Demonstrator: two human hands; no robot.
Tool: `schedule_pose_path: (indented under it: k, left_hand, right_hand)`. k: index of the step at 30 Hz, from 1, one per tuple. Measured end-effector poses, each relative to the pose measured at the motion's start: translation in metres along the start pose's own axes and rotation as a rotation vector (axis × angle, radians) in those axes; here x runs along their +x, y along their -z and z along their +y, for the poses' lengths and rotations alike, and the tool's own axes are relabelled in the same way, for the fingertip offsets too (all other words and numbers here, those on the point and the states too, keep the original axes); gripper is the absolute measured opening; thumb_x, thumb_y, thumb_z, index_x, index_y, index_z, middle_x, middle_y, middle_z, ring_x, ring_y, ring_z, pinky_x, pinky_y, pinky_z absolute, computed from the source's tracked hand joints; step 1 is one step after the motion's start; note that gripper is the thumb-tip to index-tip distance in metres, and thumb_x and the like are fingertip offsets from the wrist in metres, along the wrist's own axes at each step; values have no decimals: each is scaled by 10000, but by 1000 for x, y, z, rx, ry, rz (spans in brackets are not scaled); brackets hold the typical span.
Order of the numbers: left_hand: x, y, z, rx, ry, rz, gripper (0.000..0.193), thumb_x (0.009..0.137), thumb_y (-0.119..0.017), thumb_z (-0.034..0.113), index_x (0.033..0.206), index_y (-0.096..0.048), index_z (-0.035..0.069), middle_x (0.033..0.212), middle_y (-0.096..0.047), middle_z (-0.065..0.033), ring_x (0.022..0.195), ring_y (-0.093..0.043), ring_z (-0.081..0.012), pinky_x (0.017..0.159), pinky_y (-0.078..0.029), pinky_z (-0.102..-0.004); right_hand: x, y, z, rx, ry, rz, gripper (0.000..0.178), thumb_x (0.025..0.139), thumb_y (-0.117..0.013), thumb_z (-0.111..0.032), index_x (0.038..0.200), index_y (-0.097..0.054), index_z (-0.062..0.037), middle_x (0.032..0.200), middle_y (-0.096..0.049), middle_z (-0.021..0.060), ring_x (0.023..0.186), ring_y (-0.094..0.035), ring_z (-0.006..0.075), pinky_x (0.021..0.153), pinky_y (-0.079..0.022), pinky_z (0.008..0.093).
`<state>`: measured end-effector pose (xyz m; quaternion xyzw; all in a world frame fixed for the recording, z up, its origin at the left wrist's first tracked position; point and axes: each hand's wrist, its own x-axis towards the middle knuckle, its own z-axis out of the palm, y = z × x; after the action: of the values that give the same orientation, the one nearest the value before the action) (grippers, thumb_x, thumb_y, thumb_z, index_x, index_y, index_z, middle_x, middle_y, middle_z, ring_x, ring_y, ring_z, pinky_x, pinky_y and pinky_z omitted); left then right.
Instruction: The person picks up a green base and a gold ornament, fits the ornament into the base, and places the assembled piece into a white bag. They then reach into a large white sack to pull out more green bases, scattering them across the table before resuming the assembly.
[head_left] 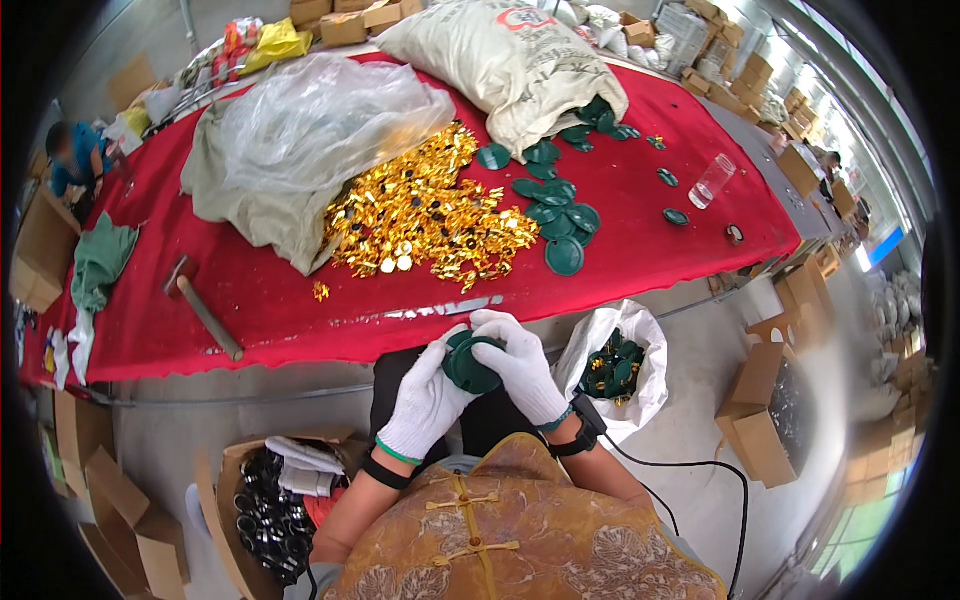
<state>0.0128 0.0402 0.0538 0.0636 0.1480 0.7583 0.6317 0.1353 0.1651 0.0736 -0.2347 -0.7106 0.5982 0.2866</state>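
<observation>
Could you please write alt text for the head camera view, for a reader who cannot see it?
Two white-gloved hands, left hand and right hand, hold a dark green round cap together above the lap. Ahead, a red table carries a gold parts pile and loose green caps.

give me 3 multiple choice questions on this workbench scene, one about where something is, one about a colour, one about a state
1. Where does the white bag of finished green pieces sit?
A. on the floor by the person's right side
B. on the red table
C. in the cardboard box

2. What colour are the round caps spilling from the big sack?
A. gold
B. dark green
C. black

3. How are the gloved hands placed?
A. both resting empty on the table
B. one holding the hammer
C. both closed around a stack of green caps

Answers:
1. A, the bag stands open on the grey floor below the table edge.
2. B, the gold pile beside them is made of other parts.
3. C, the left hand and right hand together grip the green caps above the lap.
</observation>
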Motion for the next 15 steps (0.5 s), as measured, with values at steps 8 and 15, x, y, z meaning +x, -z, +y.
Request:
schedule_pose_path:
  k: [8, 15]
  left_hand:
    - [-18, 15, 6, 29, -68, 119, 423, 1136, -479, 299, 1446, -538, 17, 1422, -629, -151, 1329, -623, -285, 1136, -519, -524]
    - [-32, -3, 9, -133, -39, 27, 504, 1144, -434, 399, 1447, -541, 12, 1438, -615, -158, 1352, -596, -291, 1159, -481, -505]
  right_hand:
    - [4, -18, 7, 431, -166, 151, 215, 963, -589, 47, 1165, -658, 75, 1316, -671, 143, 1177, -680, 239, 1051, -524, 380]
    - [10, -35, -16, -665, 871, -25, 214, 765, -708, -31, 973, -663, -8, 1193, -674, 157, 1131, -678, 378, 1114, -495, 522]
